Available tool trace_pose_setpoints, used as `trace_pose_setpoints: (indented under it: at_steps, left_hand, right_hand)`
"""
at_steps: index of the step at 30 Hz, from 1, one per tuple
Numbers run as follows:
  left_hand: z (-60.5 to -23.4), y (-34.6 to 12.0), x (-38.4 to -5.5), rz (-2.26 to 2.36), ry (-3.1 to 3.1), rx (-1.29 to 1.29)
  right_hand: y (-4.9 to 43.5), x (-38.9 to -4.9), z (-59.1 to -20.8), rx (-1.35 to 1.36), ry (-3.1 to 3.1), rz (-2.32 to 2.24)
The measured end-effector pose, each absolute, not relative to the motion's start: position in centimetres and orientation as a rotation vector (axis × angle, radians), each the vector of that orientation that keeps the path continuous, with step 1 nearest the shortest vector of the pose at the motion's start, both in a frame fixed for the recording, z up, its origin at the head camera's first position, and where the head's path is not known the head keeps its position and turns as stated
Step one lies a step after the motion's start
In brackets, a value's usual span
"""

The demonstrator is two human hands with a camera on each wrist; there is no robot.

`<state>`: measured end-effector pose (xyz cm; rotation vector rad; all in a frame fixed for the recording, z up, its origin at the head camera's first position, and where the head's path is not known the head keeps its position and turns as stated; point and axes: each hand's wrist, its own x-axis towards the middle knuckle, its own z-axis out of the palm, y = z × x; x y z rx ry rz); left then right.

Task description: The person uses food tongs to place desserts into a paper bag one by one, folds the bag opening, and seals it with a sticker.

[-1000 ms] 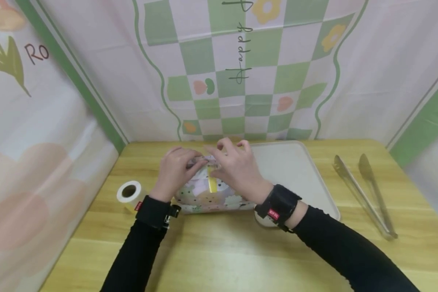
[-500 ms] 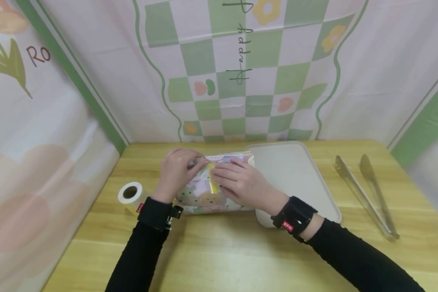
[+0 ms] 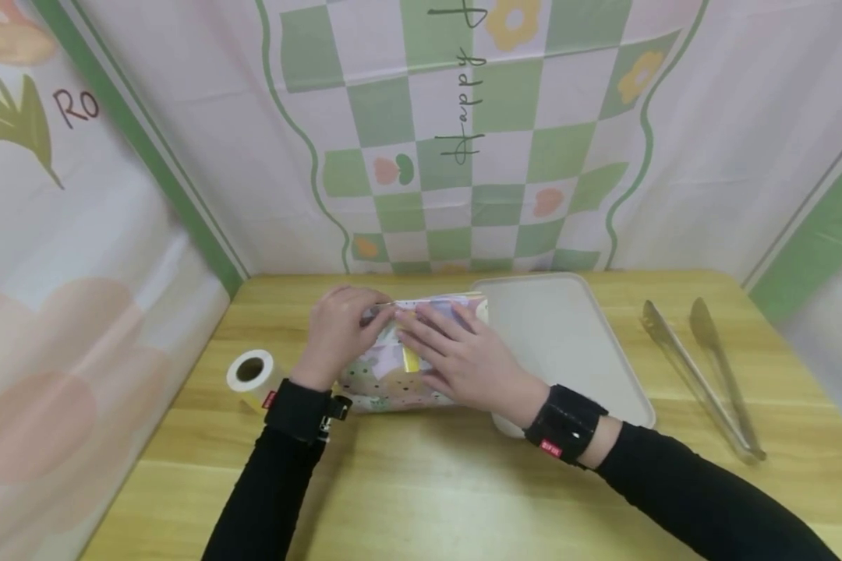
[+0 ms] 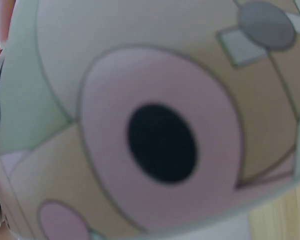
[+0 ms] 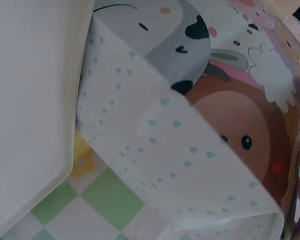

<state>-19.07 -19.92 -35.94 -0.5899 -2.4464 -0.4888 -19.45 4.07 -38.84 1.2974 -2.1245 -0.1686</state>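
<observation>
A package (image 3: 375, 378) in cartoon-animal patterned paper lies on the wooden table (image 3: 421, 499), with a folded edge along its far side. My left hand (image 3: 340, 331) pinches that edge near its left end between thumb and fingers. Over the middle of the package, my right hand (image 3: 463, 358) lies with fingers extended, across a yellow strip (image 3: 410, 361) on the paper. The hand hides part of the strip. The print of the package (image 4: 205, 210) fills the left wrist view. In the right wrist view, a white paper fold (image 5: 155, 145) with small blue hearts shows beside the animal print.
A white roll (image 3: 252, 386) stands left of my left wrist. Right of the package lies a pale tray (image 3: 561, 343), partly behind my right hand. Metal tongs (image 3: 702, 379) rest farther right. A printed cloth (image 3: 505, 156) hangs behind the table.
My right hand has come down from the folded edge, where its fingers were raised and bent, to lie flatter across the yellow strip. The left hand keeps its hold.
</observation>
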Motion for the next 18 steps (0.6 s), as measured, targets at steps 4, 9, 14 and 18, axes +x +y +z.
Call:
trace_pose_setpoints:
  at_steps: [4,9,14,18]
  left_hand:
    - [-35.8,-20.0,-19.0,-0.505,-2.454,-0.593]
    - [-35.7,-20.0,-18.9,-0.510,-2.460,-0.589]
    - [-35.8,-19.9,-18.9,-0.478,-2.457,-0.586]
    - [-35.9,-19.9,-18.9,-0.473,-2.453,-0.587]
  right_hand:
    - [4.0,-19.2,-39.1,1.272,-2.150,-0.237]
    - [4.2,-18.8,-39.3,1.251,-2.178,-0.329]
    - [4.4,-17.9,-39.5,1.298,-2.226,-0.362]
    - [4.8,-17.2,-39.7,1.420,-2.303,-0.314]
